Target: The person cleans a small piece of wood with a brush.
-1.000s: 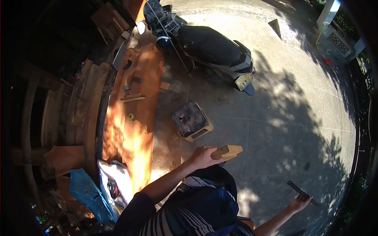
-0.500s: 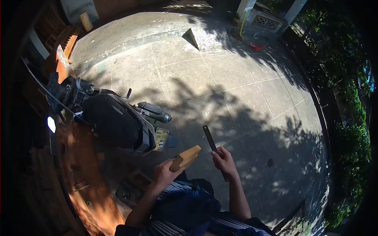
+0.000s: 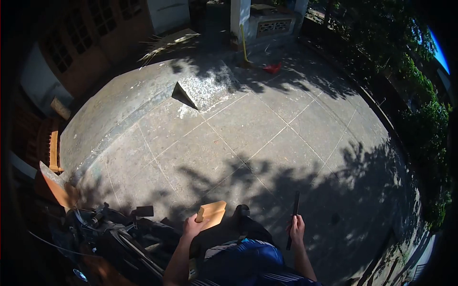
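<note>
My left hand [image 3: 192,229] grips one end of a pale wooden block [image 3: 213,215] with a stepped edge, held in front of my body at the lower middle. To the right, my right hand [image 3: 297,229] is closed around a long, dark, flat bar [image 3: 296,202]. The bar stands nearly upright in the view, sticking out above and below the fist. Block and bar are well apart. Below them show my dark blue clothes and one dark shoe [image 3: 243,209].
A parked motorbike [image 3: 119,238] fills the lower left. Slatted wooden furniture [image 3: 53,148] stands at the left edge. Ahead, a raised concrete ledge [image 3: 129,95] has a small ramp [image 3: 207,90]. A red object [image 3: 272,68] lies near a yellow pole [image 3: 244,43]. Plants [image 3: 424,128] line the right.
My view has swung toward the ledge and doorway, so the motorbike sits lower left. My hands are lower and farther apart, still holding the block and the bar, which is now more upright.
</note>
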`<state>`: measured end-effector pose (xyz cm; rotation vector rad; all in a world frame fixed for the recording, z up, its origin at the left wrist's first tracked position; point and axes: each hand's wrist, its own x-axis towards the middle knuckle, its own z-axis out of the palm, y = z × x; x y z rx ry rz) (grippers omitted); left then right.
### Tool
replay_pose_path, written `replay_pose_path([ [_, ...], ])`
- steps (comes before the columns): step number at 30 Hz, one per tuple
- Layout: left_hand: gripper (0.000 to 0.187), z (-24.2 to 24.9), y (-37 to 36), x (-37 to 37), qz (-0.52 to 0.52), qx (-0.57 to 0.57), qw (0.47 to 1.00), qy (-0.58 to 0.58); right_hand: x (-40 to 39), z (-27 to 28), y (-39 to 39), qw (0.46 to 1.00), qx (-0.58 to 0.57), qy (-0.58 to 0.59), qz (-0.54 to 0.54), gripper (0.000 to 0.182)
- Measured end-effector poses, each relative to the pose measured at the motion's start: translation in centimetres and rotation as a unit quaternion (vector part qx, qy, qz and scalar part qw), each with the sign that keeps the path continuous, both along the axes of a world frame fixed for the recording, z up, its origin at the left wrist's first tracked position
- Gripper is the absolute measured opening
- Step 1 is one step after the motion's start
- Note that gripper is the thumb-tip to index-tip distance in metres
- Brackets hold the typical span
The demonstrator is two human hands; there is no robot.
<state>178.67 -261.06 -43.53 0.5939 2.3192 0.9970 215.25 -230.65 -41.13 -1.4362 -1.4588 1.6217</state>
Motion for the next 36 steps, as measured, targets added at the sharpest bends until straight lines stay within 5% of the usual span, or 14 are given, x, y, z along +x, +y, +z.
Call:
replay_pose_path([
  [3,0.049,-11.0,-1.6,-3.1,0.214,0.053,0.972,-0.08,-13.5,1.2,10.6,0.991,0.028,0.018,0.129,0.026],
  [8,0.076,-12.7,-1.6,-6.0,0.448,-0.297,0.84,-0.074,-38.5,4.6,29.2,0.94,0.09,0.012,0.33,0.028],
  [13,0.071,-12.8,5.1,-14.9,0.539,-0.439,0.698,-0.172,-55.5,-1.0,43.9,0.962,0.074,0.019,0.261,0.03],
  [15,0.068,-12.3,10.1,-21.0,0.542,-0.453,0.684,-0.183,-56.6,-8.7,48.7,0.967,0.114,-0.052,0.221,0.03],
  [19,0.061,-11.0,20.5,-34.3,0.512,-0.434,0.718,-0.185,-51.7,-17.5,52.1,0.957,0.078,-0.254,0.114,0.021],
  [22,0.056,-10.6,30.5,-49.2,0.429,-0.382,0.809,-0.127,-51.9,-14.1,52.6,0.923,-0.083,-0.374,0.025,0.022],
  [25,0.062,-11.6,41.4,-66.2,0.322,-0.246,0.914,-0.018,-54.8,-16.4,55.1,0.891,-0.019,-0.453,0.027,0.027],
  [26,0.058,-2.7,49.9,-72.2,0.308,-0.196,0.929,-0.06,-56.1,-18.2,56.3,0.877,0.017,-0.477,0.051,0.028],
  [27,0.051,-6.8,52.2,-77.4,0.295,-0.225,0.928,-0.025,-57.6,-18.5,58.3,0.861,0.055,-0.501,0.076,0.03],
  [30,0.046,-6.0,62.3,-90.0,0.232,-0.03,0.969,0.075,-70.7,-19.5,67.2,0.862,0.064,-0.476,0.16,0.03],
  [33,0.044,-4.4,71.1,-98.9,0.258,-0.047,0.957,0.126,-91.3,-19.2,79.6,0.913,-0.144,-0.366,0.109,0.023],
  [36,0.036,-1.8,76.9,-104.9,0.285,-0.087,0.951,0.078,-113.0,-19.2,93.3,0.945,0.015,-0.258,0.202,0.027],
])
